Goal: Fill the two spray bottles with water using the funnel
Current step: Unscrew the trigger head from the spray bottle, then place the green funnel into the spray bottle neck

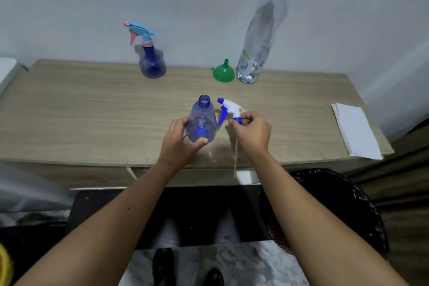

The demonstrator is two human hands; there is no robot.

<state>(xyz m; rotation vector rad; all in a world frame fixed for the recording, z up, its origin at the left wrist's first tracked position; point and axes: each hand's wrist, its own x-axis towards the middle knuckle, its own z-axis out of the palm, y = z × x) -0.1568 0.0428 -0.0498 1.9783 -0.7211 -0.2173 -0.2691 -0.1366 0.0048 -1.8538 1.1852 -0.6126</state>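
Two spray bottles point(201, 121) point(152, 62), one with its sprayer head point(231, 110) off; one funnel point(223, 72); one water bottle point(262, 37); one folded paper point(356, 130).

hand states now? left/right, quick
Left hand: grips the open bottle, which stands on the table.
Right hand: pinches the sprayer head, unscrewed and out of the bottle.

table point(92, 109): matt wood grain | spray bottle point(201, 121): clear glossy plastic | funnel point(223, 72): plastic
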